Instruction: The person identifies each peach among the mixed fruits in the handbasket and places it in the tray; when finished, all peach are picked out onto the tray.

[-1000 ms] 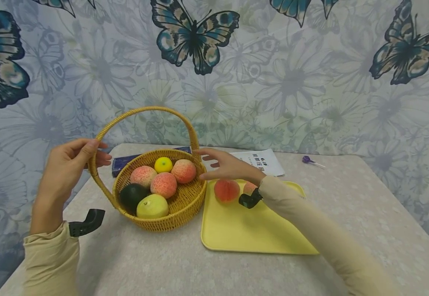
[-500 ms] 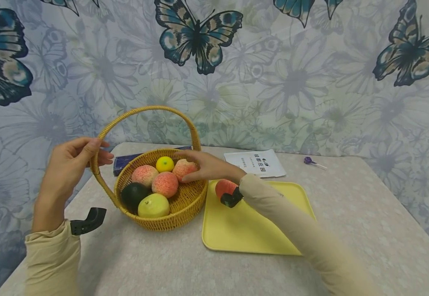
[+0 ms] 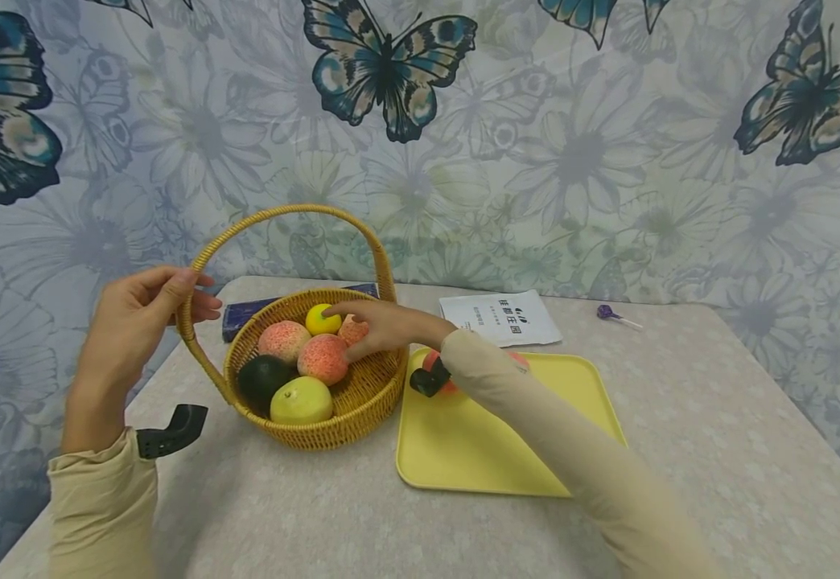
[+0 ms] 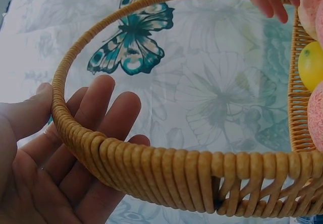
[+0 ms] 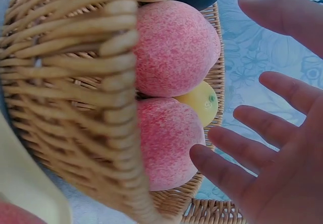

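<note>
A wicker basket (image 3: 319, 438) stands on the table, its arched handle (image 3: 297, 209) upright. My left hand (image 3: 130, 330) holds the handle's left side, thumb on one side and fingers on the other in the left wrist view. My right hand (image 3: 394, 324) hovers over the basket's right part, fingers spread and nothing gripped. Beneath or beside it are speckled pink peaches (image 3: 323, 359), one partly hidden behind the fingers, and a small lemon (image 3: 321, 319). A dark green oval fruit (image 3: 264, 383) and a pale yellow-green round fruit (image 3: 301, 401) lie at the basket's front left.
A yellow tray (image 3: 492, 454) lies right of the basket, with reddish fruit (image 3: 518, 360) partly hidden by my right forearm. Behind are a white printed packet (image 3: 500, 318) and a dark blue box (image 3: 242, 319). A purple lollipop (image 3: 606, 312) lies at the back right.
My right hand has moved left from the basket's right rim to over the peaches and lemon. My left hand keeps its hold on the handle.
</note>
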The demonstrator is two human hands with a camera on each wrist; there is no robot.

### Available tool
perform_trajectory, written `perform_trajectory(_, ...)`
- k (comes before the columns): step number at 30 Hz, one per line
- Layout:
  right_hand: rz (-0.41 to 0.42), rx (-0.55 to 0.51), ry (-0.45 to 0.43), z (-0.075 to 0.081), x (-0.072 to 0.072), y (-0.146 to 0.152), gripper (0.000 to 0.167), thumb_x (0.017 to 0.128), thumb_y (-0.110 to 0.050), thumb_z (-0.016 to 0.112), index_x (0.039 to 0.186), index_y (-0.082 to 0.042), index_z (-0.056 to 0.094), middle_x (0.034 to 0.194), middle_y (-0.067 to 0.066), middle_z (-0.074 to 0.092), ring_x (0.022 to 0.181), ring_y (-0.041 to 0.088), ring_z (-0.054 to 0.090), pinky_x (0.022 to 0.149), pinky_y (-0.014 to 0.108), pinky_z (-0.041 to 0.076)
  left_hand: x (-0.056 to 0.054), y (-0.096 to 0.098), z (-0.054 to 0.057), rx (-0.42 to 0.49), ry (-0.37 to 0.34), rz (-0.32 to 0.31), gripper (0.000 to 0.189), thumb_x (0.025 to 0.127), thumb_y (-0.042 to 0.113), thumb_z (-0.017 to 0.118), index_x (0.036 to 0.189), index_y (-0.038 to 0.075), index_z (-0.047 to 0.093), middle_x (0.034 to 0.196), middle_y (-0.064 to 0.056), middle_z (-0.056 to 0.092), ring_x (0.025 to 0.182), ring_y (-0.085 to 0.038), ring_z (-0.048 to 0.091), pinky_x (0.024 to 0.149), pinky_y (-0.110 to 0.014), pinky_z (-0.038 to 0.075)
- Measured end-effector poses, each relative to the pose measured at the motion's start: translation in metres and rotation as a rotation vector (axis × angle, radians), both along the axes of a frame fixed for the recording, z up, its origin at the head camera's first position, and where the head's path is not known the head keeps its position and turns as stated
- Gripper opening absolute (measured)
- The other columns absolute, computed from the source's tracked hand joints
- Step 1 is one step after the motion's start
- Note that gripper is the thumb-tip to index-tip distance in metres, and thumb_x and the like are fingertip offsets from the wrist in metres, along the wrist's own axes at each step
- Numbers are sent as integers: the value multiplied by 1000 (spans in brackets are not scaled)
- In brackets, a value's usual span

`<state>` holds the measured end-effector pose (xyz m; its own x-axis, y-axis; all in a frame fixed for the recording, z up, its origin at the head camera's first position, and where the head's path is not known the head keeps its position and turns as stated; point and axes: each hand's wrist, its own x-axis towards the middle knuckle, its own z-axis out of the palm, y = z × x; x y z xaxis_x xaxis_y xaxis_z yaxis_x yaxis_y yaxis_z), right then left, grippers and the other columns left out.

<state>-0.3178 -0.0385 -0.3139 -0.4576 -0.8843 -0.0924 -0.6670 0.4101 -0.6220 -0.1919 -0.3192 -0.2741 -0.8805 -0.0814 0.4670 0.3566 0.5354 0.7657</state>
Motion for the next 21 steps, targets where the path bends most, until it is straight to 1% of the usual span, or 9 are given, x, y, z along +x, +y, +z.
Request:
perform_trajectory(2, 8, 11, 2, 1, -1, -2, 69, 90, -22, 66, 149, -12, 32, 155, 7, 29, 138, 35, 34, 110, 43, 33, -1, 0, 0, 0, -1, -3, 29, 100, 26, 51, 105, 1, 65, 75, 6, 71, 70, -8, 70, 69, -13, 52)
perform_trajectory(7, 21, 60, 34, 4, -4, -11, 68, 90, -22, 66, 149, -11, 33, 154, 7, 31, 136, 33, 37, 109, 39, 36, -1, 0, 0, -3, -13, 3, 30, 100, 27, 51, 107, 1, 65, 76, 8, 71, 70, -7, 70, 70, -12, 51)
perform_trajectory(13, 17, 109, 60, 6, -5, -20, 67, 90, -25, 66, 149, -15, 34, 153, 6, 33, 132, 27, 43, 105, 35, 39, -1, 1, -1, -12, -19, 17, 33, 100, 28, 50, 109, -1, 63, 76, 12, 71, 70, -5, 70, 70, -11, 51)
perform_trajectory(18, 7, 134, 28, 5, -4, -25, 69, 89, -27, 67, 149, -17, 34, 152, 5, 36, 129, 24, 46, 101, 31, 41, -2, 1, -1, -13, -18, 18, 31, 100, 28, 50, 107, 2, 65, 76, 11, 71, 70, -6, 70, 70, -11, 50)
perform_trajectory(21, 9, 146, 21, 5, -4, -28, 68, 89, -27, 67, 149, -18, 34, 152, 5, 36, 131, 23, 44, 102, 30, 40, -2, 1, -1, -14, -17, 14, 30, 100, 28, 50, 107, 3, 65, 76, 10, 71, 70, -6, 70, 70, -11, 50)
